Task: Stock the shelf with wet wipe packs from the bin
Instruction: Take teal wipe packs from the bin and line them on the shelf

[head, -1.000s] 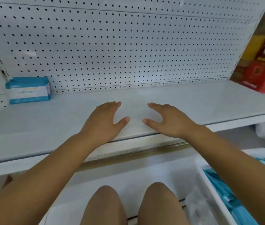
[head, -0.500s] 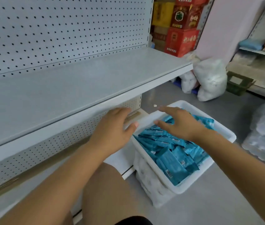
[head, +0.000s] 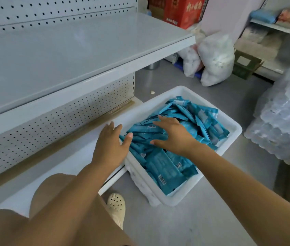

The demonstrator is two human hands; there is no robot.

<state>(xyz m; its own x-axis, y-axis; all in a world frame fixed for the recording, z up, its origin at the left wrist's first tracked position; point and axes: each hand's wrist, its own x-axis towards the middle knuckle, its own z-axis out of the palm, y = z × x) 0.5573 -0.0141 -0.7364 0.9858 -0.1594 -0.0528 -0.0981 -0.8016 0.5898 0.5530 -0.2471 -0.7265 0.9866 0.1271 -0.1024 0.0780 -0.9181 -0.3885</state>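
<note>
On the left, a pale grey metal shelf [head: 66, 55] runs bare under a perforated back panel [head: 51, 13], with a lower base deck [head: 55, 157] beneath it. The person's knee and a cream perforated clog [head: 116, 208] stand on the grey floor [head: 194, 226]. The left hand [head: 112, 144] hovers spread at the near-left rim of the white bin [head: 236, 128], fingers open, gripping nothing. The right hand [head: 172, 135] lies open, palm down, on the heap of teal wet wipe packs [head: 165, 169] filling the bin; it has closed on none. Barcodes show on several packs; their print is too small to read. Farther right are white sacks [head: 215, 63], a red carton [head: 185, 9] with yellow characters, and shrink-wrapped bottles [head: 284, 121].
</note>
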